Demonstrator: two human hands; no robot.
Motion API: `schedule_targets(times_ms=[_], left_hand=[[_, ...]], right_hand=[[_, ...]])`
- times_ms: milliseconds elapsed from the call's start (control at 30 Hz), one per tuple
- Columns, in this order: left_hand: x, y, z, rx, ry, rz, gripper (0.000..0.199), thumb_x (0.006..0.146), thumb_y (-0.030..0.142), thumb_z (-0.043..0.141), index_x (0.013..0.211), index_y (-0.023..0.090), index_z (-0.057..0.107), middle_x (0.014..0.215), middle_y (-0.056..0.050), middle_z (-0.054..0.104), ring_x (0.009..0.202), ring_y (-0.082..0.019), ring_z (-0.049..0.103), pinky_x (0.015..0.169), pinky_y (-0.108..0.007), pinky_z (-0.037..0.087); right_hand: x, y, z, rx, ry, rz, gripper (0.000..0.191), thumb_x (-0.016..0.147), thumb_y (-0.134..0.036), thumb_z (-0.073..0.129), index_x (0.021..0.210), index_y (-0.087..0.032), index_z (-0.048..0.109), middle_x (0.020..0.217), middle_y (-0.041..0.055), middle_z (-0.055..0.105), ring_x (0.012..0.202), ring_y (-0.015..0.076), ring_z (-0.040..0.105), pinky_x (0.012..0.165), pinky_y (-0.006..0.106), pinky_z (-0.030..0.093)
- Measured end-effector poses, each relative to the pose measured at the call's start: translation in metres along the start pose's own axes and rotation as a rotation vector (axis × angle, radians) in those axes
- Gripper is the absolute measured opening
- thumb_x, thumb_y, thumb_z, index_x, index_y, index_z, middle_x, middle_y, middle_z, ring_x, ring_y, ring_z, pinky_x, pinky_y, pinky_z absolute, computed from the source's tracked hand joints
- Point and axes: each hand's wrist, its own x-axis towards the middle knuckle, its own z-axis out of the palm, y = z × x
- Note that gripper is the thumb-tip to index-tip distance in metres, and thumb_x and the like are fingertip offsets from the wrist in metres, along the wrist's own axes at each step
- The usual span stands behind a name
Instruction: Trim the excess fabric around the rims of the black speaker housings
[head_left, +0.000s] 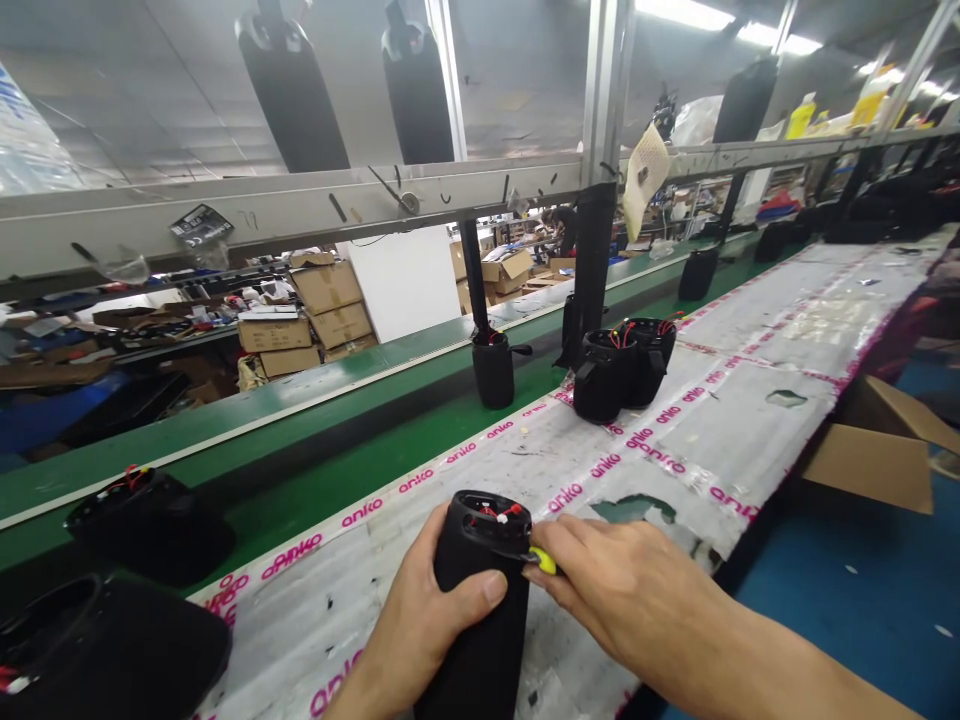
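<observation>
My left hand (431,610) is wrapped round a black cylindrical housing (480,640), its thumb lying across the front below the rim. The housing stands a little tilted on the bench, its open top towards me; inside the rim show red wires and white connectors. My right hand (607,575) is closed round a small yellow-handled tool (543,561). The tool's dark thin end touches the housing's side just under the rim, at the right. Most of its handle is hidden in my fingers, so its exact kind does not show.
White sheeting with pink lettering (420,535), torn in places, covers the bench. Two similar housings (604,375) stand together ahead; more lie at the left (150,640). A green conveyor belt (330,430) runs behind. A metal rail (300,215) crosses above, and an open carton (870,465) sits right.
</observation>
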Motion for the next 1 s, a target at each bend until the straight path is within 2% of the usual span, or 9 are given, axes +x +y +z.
schedule_targets(times_ms=[200,333,533,600,667,767,833,900,1000], left_hand=[[-0.001,0.002,0.003,0.021,0.024,0.024,0.057,0.081,0.045,0.076,0.129,0.023,0.055,0.128,-0.006,0.068,0.12,-0.03,0.062,0.105,-0.041,0.044],[-0.003,0.006,0.005,0.106,0.066,0.032,0.056,0.08,0.047,0.077,0.128,0.026,0.057,0.131,-0.003,0.067,0.121,-0.029,0.061,0.105,-0.038,0.043],[-0.004,0.011,0.013,0.22,0.132,-0.012,0.063,0.076,0.045,0.078,0.132,0.027,0.054,0.133,-0.005,0.066,0.126,-0.033,0.057,0.107,-0.043,0.041],[-0.004,0.01,0.016,0.264,0.206,-0.02,0.066,0.072,0.043,0.079,0.131,0.026,0.054,0.132,-0.006,0.066,0.125,-0.034,0.057,0.107,-0.046,0.04],[-0.003,0.008,0.017,0.243,0.24,0.01,0.066,0.07,0.044,0.08,0.128,0.025,0.056,0.129,-0.007,0.068,0.122,-0.034,0.059,0.107,-0.046,0.039],[-0.001,0.004,0.013,0.114,0.154,0.047,0.066,0.07,0.051,0.079,0.126,0.022,0.057,0.123,-0.007,0.07,0.114,-0.033,0.063,0.103,-0.044,0.043],[-0.001,0.003,0.008,0.06,0.099,0.025,0.065,0.074,0.053,0.076,0.126,0.021,0.056,0.122,-0.008,0.07,0.111,-0.032,0.065,0.099,-0.042,0.046],[-0.001,0.003,0.005,0.07,0.096,0.005,0.064,0.075,0.053,0.076,0.127,0.022,0.055,0.122,-0.007,0.07,0.112,-0.032,0.065,0.098,-0.041,0.047],[-0.002,0.005,0.007,0.141,0.157,0.033,0.067,0.072,0.051,0.079,0.128,0.023,0.055,0.126,-0.006,0.069,0.116,-0.032,0.063,0.102,-0.041,0.044]], right_hand=[[0.0,0.001,0.002,-0.031,-0.043,0.007,0.007,0.104,-0.028,0.045,0.099,-0.025,0.042,0.075,-0.0022,0.058,0.061,0.0216,0.065,0.05,0.035,0.028],[0.0,0.0,0.0,-0.138,-0.061,-0.009,0.011,0.103,-0.03,0.047,0.097,-0.025,0.04,0.072,-0.0031,0.055,0.052,0.0212,0.061,0.048,0.036,0.022],[0.002,0.006,-0.006,-0.29,-0.111,-0.09,0.013,0.099,-0.027,0.054,0.095,-0.023,0.043,0.07,-0.0013,0.056,0.046,0.0224,0.058,0.045,0.037,0.017],[0.001,0.009,-0.005,-0.259,-0.109,-0.113,0.012,0.1,-0.027,0.054,0.094,-0.022,0.044,0.07,-0.0011,0.058,0.045,0.0217,0.057,0.044,0.037,0.019],[0.0,0.011,-0.003,-0.155,-0.068,-0.103,0.011,0.103,-0.028,0.047,0.095,-0.021,0.047,0.074,0.0002,0.061,0.051,0.0215,0.061,0.045,0.036,0.026],[0.0,0.009,0.0,0.111,0.061,-0.046,0.022,0.109,-0.029,0.031,0.101,-0.02,0.049,0.078,0.0009,0.065,0.062,0.0185,0.066,0.053,0.033,0.038],[0.0,0.007,-0.001,0.265,0.133,-0.008,0.026,0.11,-0.031,0.027,0.103,-0.02,0.049,0.078,-0.0007,0.065,0.063,0.0154,0.066,0.056,0.03,0.042],[0.001,0.006,-0.004,0.279,0.161,0.034,0.025,0.11,-0.033,0.029,0.104,-0.02,0.049,0.074,-0.0024,0.064,0.059,0.0146,0.064,0.055,0.029,0.04],[0.004,0.004,-0.007,0.107,0.139,0.034,0.025,0.11,-0.035,0.031,0.098,-0.022,0.049,0.068,-0.0033,0.061,0.054,0.0173,0.063,0.051,0.033,0.034]])
